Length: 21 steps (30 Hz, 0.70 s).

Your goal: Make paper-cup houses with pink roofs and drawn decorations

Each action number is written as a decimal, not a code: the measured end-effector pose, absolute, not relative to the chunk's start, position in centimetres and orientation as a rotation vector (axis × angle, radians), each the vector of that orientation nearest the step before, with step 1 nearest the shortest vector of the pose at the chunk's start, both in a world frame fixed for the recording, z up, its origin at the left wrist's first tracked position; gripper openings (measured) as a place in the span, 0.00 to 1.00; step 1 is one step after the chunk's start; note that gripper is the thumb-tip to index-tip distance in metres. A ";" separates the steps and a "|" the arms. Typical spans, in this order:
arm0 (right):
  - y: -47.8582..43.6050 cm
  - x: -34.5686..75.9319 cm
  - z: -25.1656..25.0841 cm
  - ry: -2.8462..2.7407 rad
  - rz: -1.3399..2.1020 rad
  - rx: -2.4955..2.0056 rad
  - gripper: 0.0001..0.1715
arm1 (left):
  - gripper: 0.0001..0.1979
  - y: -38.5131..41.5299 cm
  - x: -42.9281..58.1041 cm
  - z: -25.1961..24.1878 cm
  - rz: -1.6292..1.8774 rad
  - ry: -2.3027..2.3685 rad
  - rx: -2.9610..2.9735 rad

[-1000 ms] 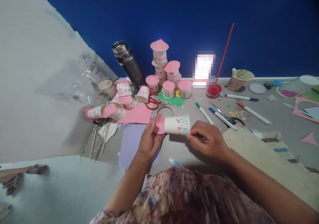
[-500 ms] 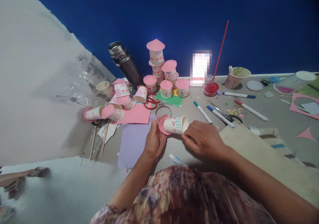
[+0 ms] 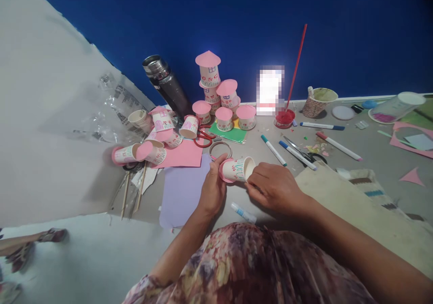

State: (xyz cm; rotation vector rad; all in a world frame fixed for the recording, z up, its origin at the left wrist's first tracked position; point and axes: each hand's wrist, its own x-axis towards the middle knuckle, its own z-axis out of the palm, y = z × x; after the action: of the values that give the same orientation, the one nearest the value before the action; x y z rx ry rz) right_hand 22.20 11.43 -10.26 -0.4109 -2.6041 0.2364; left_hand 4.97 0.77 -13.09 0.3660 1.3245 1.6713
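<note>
A small white paper cup, drawn with red flowers and green strokes, lies sideways in front of me with its mouth to the right. A pink paper disc covers its bottom end. My left hand is closed on that end, its palm against the disc. At the open rim my right hand is closed, with fingertips partly hidden at or just inside the mouth. A glue stick lies on the table below the cup, and a roll of tape sits just beyond it.
Stacked pink-roofed cups stand by the wall beside a dark flask. Purple paper, red-handled scissors, several markers and black-handled scissors surround the work. A cloth lies right; a person's foot shows lower left.
The cup has shifted slightly right and its pink disc has turned to look narrower. My left hand has moved a little right with it; the right hand stays at the rim.
</note>
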 end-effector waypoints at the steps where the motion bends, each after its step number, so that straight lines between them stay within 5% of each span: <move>1: 11.4 22.2 -10.2 -2.600 0.231 -0.408 0.15 | 0.29 0.7 4.9 -13.2 1.671 1.322 0.376; 21: 11.5 22.2 -10.4 -2.588 0.246 -0.330 0.15 | 0.18 0.9 4.0 -12.5 1.786 1.360 0.238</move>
State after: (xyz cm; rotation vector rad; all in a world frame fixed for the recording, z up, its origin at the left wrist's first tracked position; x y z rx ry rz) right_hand 22.18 11.55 -10.43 -0.3298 -2.5876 0.2456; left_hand 3.96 0.86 -12.53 0.2376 1.3595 1.7864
